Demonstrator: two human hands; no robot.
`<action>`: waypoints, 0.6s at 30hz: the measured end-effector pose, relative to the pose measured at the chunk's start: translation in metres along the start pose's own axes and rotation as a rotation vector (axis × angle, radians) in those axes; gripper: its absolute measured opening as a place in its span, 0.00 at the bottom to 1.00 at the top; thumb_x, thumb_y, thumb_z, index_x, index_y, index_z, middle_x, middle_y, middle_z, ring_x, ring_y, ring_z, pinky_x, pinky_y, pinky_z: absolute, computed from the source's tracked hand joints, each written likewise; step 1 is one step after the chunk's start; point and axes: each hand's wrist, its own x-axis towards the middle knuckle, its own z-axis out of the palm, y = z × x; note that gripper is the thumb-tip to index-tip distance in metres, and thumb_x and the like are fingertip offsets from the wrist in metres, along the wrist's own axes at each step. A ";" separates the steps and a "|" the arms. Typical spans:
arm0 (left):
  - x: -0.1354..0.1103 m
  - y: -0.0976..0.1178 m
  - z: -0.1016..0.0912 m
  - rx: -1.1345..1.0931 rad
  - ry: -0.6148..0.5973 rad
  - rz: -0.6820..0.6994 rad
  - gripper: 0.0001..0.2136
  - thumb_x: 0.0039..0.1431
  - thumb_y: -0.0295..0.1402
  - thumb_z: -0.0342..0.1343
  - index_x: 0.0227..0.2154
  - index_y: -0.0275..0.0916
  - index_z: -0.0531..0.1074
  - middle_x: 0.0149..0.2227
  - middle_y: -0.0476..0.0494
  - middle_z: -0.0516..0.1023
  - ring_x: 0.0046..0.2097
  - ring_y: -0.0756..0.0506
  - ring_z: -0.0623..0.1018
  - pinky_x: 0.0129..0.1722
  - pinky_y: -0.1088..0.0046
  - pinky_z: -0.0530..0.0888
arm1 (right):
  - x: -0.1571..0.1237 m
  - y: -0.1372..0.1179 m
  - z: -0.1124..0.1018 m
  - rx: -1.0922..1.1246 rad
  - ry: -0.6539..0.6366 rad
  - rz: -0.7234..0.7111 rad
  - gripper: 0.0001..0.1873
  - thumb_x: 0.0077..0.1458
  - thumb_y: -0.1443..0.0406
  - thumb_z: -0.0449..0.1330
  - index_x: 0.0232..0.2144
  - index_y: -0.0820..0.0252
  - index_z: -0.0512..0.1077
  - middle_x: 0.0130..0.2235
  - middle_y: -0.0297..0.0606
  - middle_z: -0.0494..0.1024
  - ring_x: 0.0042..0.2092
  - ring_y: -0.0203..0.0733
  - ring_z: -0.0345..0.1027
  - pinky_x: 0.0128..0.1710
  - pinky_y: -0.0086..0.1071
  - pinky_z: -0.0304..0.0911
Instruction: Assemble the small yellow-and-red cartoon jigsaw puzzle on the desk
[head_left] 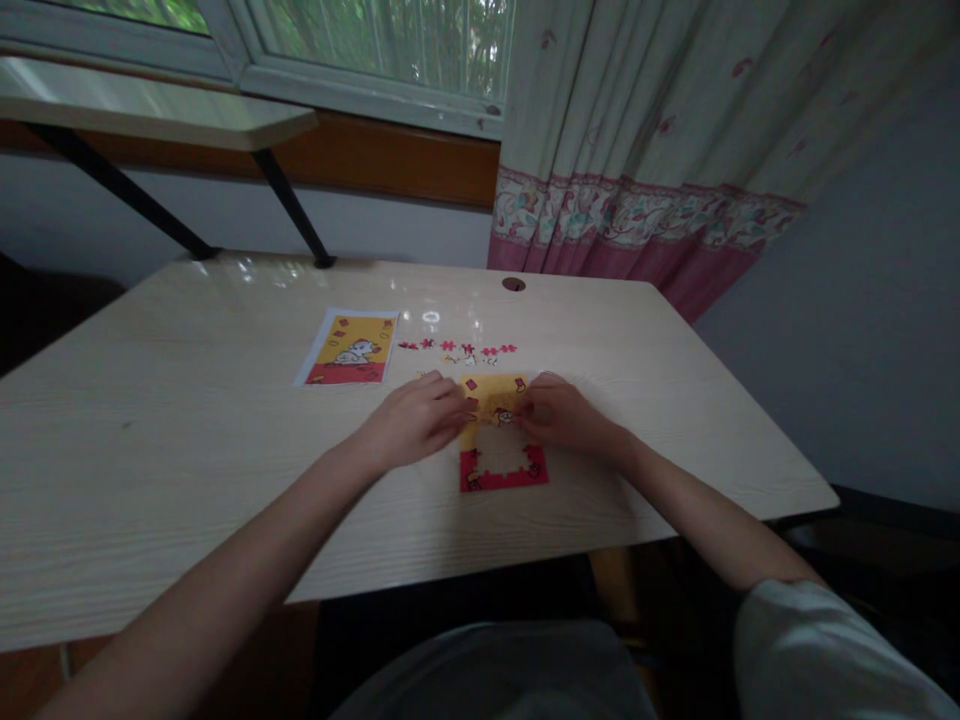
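Observation:
A partly assembled jigsaw puzzle (504, 482) lies flat on the desk, yellow at the top and red along the bottom, with an open gap in its middle. At its left edge, my left hand (420, 418) has its fingers pinched together; what they hold, if anything, is hidden. My right hand (564, 412) reaches in from the right side, its fingertips closed on a small puzzle piece (504, 416) with a white and red drawing. This piece sits at the upper part of the gap. Above the puzzle, loose red puzzle pieces (448, 346) lie in a row.
A printed picture sheet (352, 348) with a white cartoon bird lies left of the loose pieces. The wooden desk (187, 430) has a cable hole (514, 284) at its back edge. A raised shelf (165, 105) stands back left, before the window; a curtain (600, 150) hangs behind.

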 end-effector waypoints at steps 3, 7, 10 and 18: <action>-0.006 -0.018 -0.008 0.046 0.080 -0.154 0.15 0.63 0.35 0.44 0.42 0.37 0.75 0.35 0.40 0.73 0.39 0.43 0.70 0.40 0.66 0.69 | 0.005 0.019 -0.007 0.000 0.134 0.069 0.04 0.52 0.65 0.60 0.28 0.60 0.73 0.28 0.36 0.74 0.32 0.37 0.63 0.36 0.31 0.56; -0.013 -0.039 -0.013 0.138 0.093 -0.385 0.15 0.62 0.38 0.46 0.40 0.38 0.76 0.37 0.40 0.74 0.42 0.41 0.71 0.43 0.62 0.69 | 0.010 0.056 -0.015 -0.089 0.245 0.242 0.05 0.50 0.65 0.60 0.26 0.60 0.74 0.26 0.35 0.73 0.30 0.37 0.62 0.34 0.31 0.56; -0.016 -0.047 -0.012 0.188 0.082 -0.470 0.16 0.61 0.39 0.46 0.39 0.37 0.76 0.37 0.38 0.75 0.43 0.39 0.71 0.43 0.61 0.70 | 0.010 0.077 -0.018 -0.095 0.255 0.358 0.06 0.51 0.64 0.60 0.28 0.61 0.75 0.28 0.37 0.74 0.30 0.37 0.63 0.33 0.30 0.55; -0.017 -0.055 -0.007 0.243 0.034 -0.489 0.16 0.61 0.36 0.44 0.39 0.36 0.76 0.36 0.37 0.74 0.42 0.38 0.72 0.43 0.60 0.70 | 0.010 0.087 -0.015 -0.044 0.166 0.414 0.08 0.50 0.64 0.59 0.29 0.63 0.76 0.27 0.37 0.74 0.29 0.35 0.62 0.30 0.28 0.54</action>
